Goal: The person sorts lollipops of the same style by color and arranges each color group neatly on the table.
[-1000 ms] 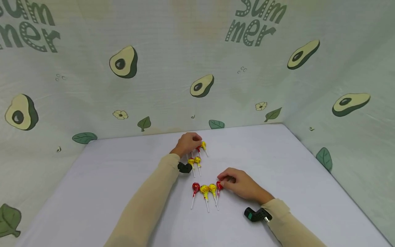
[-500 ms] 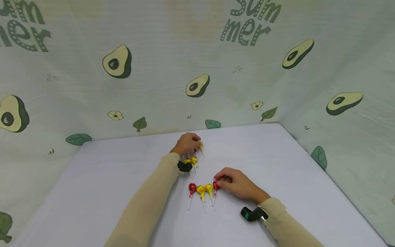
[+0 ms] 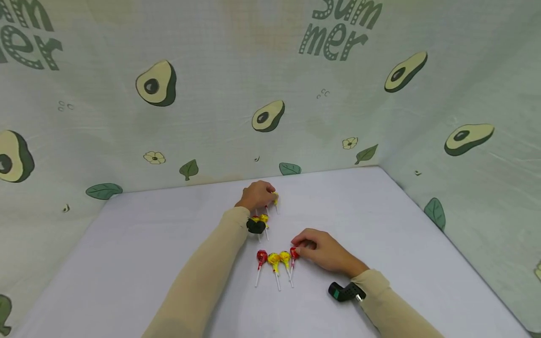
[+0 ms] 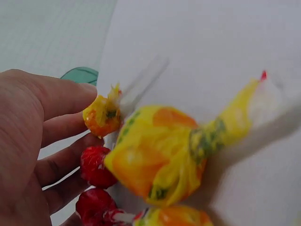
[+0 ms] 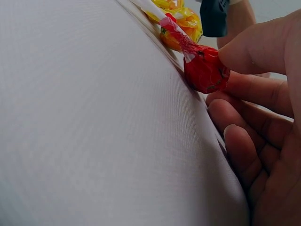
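Right hand (image 3: 323, 252): thumb and finger pinch one red lollipop (image 5: 206, 69) by its head, ending a row of four; leftward lie two yellow lollipops (image 3: 274, 259) and another red one (image 3: 262, 257). Left hand (image 3: 255, 195): thumb and finger pinch one yellow lollipop (image 4: 100, 117); beside it, two red lollipops (image 4: 97, 165); nearer the person, two more yellow ones (image 4: 155, 155).

You are in a cloth-screened spot, the wider room hidden: avocado-print fabric (image 3: 215, 84) hangs behind and beside your white surface (image 3: 127, 263).
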A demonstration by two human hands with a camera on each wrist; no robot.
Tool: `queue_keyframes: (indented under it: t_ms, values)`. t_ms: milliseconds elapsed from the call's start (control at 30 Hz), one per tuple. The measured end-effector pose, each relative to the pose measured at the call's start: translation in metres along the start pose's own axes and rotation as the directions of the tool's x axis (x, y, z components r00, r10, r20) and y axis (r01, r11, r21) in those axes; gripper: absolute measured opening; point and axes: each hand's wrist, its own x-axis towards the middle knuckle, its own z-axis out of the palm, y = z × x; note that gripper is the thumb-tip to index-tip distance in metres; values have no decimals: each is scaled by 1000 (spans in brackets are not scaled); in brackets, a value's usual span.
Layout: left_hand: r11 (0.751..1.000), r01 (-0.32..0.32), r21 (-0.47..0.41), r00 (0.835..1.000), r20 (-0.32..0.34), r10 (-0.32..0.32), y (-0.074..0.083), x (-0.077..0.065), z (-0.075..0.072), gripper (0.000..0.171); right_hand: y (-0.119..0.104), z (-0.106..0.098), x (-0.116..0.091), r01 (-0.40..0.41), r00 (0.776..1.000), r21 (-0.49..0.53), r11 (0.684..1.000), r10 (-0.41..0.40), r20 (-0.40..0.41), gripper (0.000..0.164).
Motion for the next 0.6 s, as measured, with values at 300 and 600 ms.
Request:
queue_keyframes:
  t_ms: [300,600]
  values:
    - [998,-28,48,999,-20,29,1,4,2,21,0,-1,2,-3,1000,-2,1000,3,-1,16]
    - [999,-46,-4,996,-75,46,2,0,0,23,0,0,1,-14,1000,-8,1000,14,-2,16]
